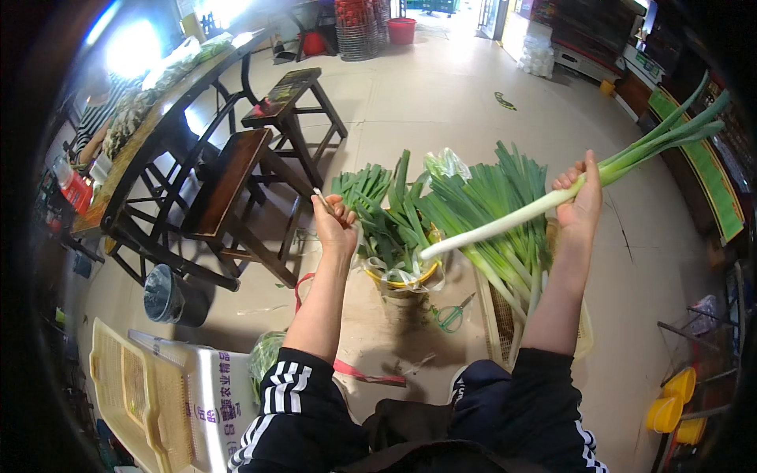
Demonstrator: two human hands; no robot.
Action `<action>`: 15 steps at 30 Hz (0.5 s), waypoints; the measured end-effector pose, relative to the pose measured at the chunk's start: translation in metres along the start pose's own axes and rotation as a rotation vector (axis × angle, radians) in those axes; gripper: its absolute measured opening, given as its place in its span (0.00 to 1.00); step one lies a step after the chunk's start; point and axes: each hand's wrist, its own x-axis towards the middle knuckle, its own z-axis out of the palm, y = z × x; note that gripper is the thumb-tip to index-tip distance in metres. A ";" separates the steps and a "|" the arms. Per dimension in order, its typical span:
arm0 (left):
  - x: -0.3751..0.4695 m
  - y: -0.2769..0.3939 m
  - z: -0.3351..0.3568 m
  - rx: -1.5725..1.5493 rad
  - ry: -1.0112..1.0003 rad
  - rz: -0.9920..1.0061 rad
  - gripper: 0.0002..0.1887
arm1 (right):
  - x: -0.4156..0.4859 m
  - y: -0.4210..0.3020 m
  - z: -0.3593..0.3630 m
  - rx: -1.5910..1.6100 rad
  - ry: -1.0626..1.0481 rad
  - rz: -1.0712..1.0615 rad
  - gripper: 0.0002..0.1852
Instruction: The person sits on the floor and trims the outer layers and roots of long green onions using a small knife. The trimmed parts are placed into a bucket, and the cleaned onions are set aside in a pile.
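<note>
My right hand (pixel 581 198) grips a long green onion (pixel 497 229) by its stem. Its white root end points left above a bucket, while the green leaves reach to the upper right. In my left hand (pixel 336 224) is a small slim object (pixel 322 200), mostly hidden by the fingers; I cannot tell what it is. Between the hands stands a bucket with a yellow rim (pixel 408 285) and a clear plastic liner, full of cut green leaves (pixel 384 227). Under my right forearm, a pile of green onions (pixel 502 207) lies in a woven basket (pixel 492 319).
Green-handled scissors (pixel 450 318) and a red strap (pixel 369 375) lie on the floor. Wooden stools (pixel 227 183), a lined bin (pixel 162 295) and cream plastic baskets (pixel 127 384) stand at the left. A person in a striped top (pixel 94 121) sits behind the table (pixel 148 139).
</note>
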 end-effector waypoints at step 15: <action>0.010 -0.060 -0.048 1.119 -0.382 -0.084 0.25 | -0.005 0.036 -0.015 0.430 -0.549 0.330 0.20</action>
